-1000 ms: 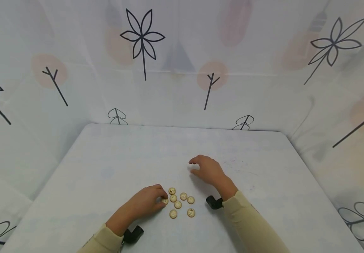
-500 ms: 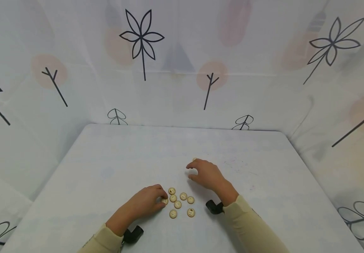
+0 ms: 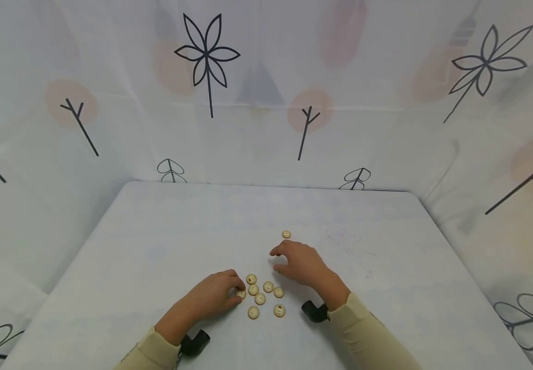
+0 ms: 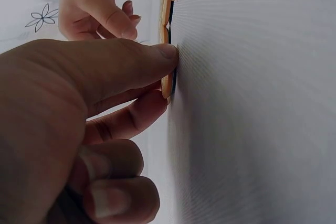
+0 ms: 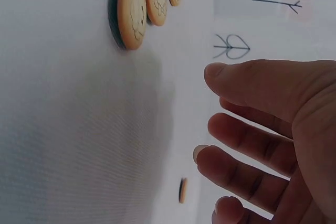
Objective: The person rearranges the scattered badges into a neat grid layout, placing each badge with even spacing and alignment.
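Small round wooden discs with printed drawings lie in a loose group near the table's front middle; one of them (image 3: 259, 299) sits at its centre. My left hand (image 3: 213, 295) is at the group's left edge, its thumb and fingers pinching a wooden disc (image 4: 166, 85) that is partly covered by them. A lone disc (image 3: 286, 234) lies farther back. Just in front of it, my right hand (image 3: 302, 263) hovers above the table, holding nothing. In the right wrist view its fingers are loosely bent and apart, with a nearer disc (image 5: 132, 13) off to the upper left.
The white table (image 3: 178, 221) has faint coloured marks at the right. Patterned cloth (image 3: 257, 133) with plant drawings hangs behind and on both sides. A black wrist camera (image 3: 195, 343) is strapped to the left wrist, another (image 3: 314, 311) to the right.
My right hand has drawn back toward the front, bringing the lone disc at the back into view. The left hand and the group of discs have stayed in place.
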### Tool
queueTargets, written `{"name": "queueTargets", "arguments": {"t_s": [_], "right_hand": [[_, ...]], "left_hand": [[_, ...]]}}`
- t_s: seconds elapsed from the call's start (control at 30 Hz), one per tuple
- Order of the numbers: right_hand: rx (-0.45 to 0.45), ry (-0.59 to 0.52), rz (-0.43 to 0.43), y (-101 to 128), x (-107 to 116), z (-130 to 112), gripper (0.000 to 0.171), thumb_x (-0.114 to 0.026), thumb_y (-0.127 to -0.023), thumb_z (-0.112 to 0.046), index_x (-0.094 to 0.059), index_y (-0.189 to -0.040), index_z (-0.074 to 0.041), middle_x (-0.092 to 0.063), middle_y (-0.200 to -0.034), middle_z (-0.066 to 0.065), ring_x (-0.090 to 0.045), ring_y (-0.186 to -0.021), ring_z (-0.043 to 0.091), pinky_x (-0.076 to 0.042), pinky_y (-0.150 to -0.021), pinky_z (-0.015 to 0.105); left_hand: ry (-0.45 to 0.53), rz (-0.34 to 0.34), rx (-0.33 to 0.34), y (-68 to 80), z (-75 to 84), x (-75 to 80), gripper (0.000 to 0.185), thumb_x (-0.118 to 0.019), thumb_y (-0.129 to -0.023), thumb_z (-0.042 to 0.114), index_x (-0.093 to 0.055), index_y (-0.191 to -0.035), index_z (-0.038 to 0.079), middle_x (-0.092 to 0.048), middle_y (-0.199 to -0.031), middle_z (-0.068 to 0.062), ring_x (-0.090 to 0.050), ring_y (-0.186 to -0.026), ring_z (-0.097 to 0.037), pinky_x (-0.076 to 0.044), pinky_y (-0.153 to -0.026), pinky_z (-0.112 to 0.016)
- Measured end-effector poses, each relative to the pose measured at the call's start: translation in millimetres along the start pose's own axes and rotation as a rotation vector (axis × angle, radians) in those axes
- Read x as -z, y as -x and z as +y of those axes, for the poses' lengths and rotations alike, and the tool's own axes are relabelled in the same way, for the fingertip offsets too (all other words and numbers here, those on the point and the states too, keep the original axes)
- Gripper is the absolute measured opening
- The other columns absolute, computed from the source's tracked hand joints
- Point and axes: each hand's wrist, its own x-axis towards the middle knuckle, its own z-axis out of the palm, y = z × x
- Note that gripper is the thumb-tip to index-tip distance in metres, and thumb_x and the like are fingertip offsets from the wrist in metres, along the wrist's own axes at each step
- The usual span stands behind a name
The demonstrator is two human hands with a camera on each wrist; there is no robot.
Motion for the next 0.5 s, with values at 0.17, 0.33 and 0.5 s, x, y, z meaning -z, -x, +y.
{"name": "queueTargets", "arguments": {"t_s": [0.17, 0.33, 0.5], "right_hand": [[0.011, -0.003, -0.023, 2.5, -3.2, -2.0, 0.029, -0.073, -0.086, -0.03, -0.07, -0.114, -0.022, -0.067, -0.116, -0.004, -0.062, -0.109, 0.02, -0.05, -0.092, 0.043], [0.039, -0.007, -0.046, 4.7, -5.6, -3.8, 0.028, -0.073, -0.086, -0.029, -0.071, -0.113, -0.022, -0.067, -0.111, -0.005, -0.063, -0.103, 0.017, -0.051, -0.087, 0.04], [0.075, 0.007, -0.059, 7.7, -7.6, -5.2, 0.027, -0.072, -0.086, -0.029, -0.071, -0.111, -0.022, -0.067, -0.108, -0.007, -0.063, -0.098, 0.015, -0.051, -0.082, 0.036]], "left_hand": [[-0.003, 0.011, -0.005, 0.1, -0.6, -0.8, 0.018, -0.069, -0.089, 0.024, -0.072, -0.104, 0.015, -0.064, -0.102, 0.005, -0.062, -0.093, -0.013, -0.052, -0.087, -0.036], [-0.003, 0.01, -0.012, 0.3, -0.6, -0.7, 0.018, -0.069, -0.089, 0.024, -0.072, -0.104, 0.015, -0.064, -0.102, 0.004, -0.062, -0.093, -0.013, -0.052, -0.086, -0.036], [-0.003, 0.004, -0.01, -0.5, -1.5, -1.2, 0.018, -0.069, -0.089, 0.024, -0.072, -0.104, 0.015, -0.064, -0.104, 0.004, -0.062, -0.094, -0.013, -0.052, -0.087, -0.036]]}}
